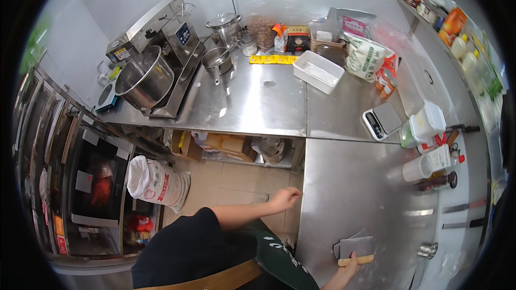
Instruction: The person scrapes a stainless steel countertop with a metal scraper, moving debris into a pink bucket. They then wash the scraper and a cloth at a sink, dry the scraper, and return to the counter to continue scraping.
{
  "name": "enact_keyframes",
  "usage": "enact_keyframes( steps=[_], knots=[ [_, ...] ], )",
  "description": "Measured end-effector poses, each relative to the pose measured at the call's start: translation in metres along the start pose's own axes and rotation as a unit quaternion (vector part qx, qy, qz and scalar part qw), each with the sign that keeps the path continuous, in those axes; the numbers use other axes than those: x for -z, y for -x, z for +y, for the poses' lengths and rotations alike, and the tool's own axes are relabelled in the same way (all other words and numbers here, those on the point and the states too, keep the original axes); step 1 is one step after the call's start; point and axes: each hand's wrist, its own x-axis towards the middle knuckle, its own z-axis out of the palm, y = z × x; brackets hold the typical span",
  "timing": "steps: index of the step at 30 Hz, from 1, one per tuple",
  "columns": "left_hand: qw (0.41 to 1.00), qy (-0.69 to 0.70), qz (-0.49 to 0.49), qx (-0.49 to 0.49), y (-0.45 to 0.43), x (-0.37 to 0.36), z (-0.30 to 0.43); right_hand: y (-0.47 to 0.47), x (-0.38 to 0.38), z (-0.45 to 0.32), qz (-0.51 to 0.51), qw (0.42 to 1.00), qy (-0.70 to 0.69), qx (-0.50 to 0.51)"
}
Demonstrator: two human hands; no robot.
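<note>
My right hand (350, 268) grips the pale wooden handle of a dough scraper (356, 247) low over the near steel worktable (342, 193). Its flat metal blade points away from my fingers, toward the back of the table. Thin grey pieces (362, 233) show behind the blade, partly covered by it. My left hand (284, 199) hangs beside the left edge of this table, above the floor, its fingers curled inward. Nothing can be seen in it.
Along the back counter stand a mixer bowl (145, 80), a saucepan (216, 61), a white tub (318, 71) and a digital scale (382, 121). Knives (463, 206) and a metal ring (427, 250) lie on the right. An open white sack (159, 181) stands on the floor.
</note>
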Motion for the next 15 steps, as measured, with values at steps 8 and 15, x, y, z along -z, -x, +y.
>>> enact_keyframes(
  steps=[8, 15],
  knots=[
    [0.974, 0.016, 0.201, 0.1, -0.015, 0.154, -0.105, -0.018, -0.031, 0.021, 0.094, 0.992, 0.083, 0.001],
    [0.981, 0.073, 0.12, 0.132, -0.049, 0.182, -0.12, -0.007, -0.086, 0.026, 0.126, 0.988, 0.087, -0.037]
  ],
)
